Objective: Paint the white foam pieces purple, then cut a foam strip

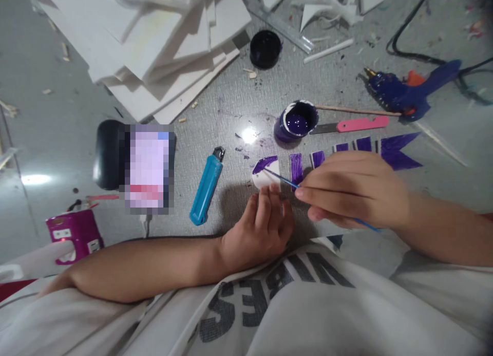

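My right hand (350,189) is closed around a thin blue paintbrush (283,179). Its tip touches a small white rounded piece (265,179), whose upper part is coated in wet purple paint. From below, the bent fingertips of my left hand (262,225) hold that piece against the table at its lower edge. To its right runs a row of purple-painted pieces, among them a rectangle (296,166) and a notched tail shape (398,151); my right hand partly covers the row. Just above stands an uncapped jar of purple paint (296,122).
A blue cutter (208,186) lies left of my hands, a pink-handled blade (362,124) beside the jar. A blue glue gun (414,89) with a cord sits upper right. White boards (169,53) are stacked upper left, near a black lid (265,49). A phone (148,166) is at left.
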`<state>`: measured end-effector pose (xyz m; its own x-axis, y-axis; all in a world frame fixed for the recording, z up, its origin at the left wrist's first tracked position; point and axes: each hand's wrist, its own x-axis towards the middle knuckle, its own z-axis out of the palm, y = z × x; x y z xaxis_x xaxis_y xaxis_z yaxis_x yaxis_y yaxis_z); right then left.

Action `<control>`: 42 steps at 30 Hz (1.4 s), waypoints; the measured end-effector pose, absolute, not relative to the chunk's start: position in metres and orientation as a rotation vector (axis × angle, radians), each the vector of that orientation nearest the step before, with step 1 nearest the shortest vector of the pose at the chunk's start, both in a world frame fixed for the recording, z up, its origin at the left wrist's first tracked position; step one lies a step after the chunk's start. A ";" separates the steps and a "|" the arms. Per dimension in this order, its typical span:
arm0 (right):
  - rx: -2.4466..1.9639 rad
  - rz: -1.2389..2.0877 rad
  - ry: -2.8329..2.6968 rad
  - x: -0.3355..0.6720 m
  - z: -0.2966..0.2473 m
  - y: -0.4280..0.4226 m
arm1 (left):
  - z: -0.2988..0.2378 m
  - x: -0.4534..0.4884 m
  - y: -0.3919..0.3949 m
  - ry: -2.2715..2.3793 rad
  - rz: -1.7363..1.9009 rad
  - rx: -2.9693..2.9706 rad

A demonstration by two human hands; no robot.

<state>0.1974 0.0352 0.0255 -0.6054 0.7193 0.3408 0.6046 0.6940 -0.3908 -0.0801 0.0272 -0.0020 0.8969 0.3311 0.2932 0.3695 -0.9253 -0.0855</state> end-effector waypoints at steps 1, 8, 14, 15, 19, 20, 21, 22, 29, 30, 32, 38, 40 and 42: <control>-0.949 0.330 -2.440 0.195 0.024 0.036 | -0.003 -0.080 0.027 -0.545 -0.422 -2.927; -0.873 0.236 -2.468 0.193 0.025 0.037 | 0.000 -0.077 0.029 -0.544 -0.430 -2.871; -0.854 0.279 -2.432 0.192 0.025 0.037 | -0.002 -0.078 0.027 -0.547 -0.429 -2.895; -0.868 0.266 -2.440 0.192 0.025 0.037 | -0.002 -0.078 0.027 -0.546 -0.424 -2.899; -0.896 0.207 -2.466 0.195 0.030 0.035 | 0.000 -0.078 0.029 -0.530 -0.409 -2.892; -0.893 0.220 -2.467 0.196 0.030 0.033 | 0.000 -0.078 0.029 -0.529 -0.421 -2.882; -0.903 0.241 -2.463 0.195 0.031 0.032 | 0.001 -0.077 0.030 -0.533 -0.434 -2.872; -0.932 0.263 -2.457 0.194 0.030 0.030 | 0.001 -0.077 0.030 -0.540 -0.447 -2.866; -1.016 0.166 -2.473 0.200 0.031 0.030 | 0.000 -0.079 0.028 -0.543 -0.413 -2.900; -1.015 0.179 -2.470 0.201 0.032 0.031 | 0.000 -0.079 0.028 -0.549 -0.413 -2.901; -0.991 0.240 -2.454 0.201 0.032 0.032 | -0.001 -0.079 0.028 -0.551 -0.418 -2.901; -0.998 0.197 -2.388 0.194 0.030 0.033 | 0.000 -0.078 0.029 -0.541 -0.441 -2.893; -0.989 0.178 -2.402 0.197 0.034 0.035 | 0.001 -0.078 0.030 -0.539 -0.423 -2.896; -0.977 0.197 -2.388 0.199 0.036 0.037 | 0.002 -0.077 0.030 -0.537 -0.420 -2.891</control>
<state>0.1986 0.0372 0.0357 -0.5866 0.6851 0.4319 0.6049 0.7252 -0.3289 -0.0772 0.0302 0.0022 0.8953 0.3253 0.3042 0.3736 -0.9204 -0.1152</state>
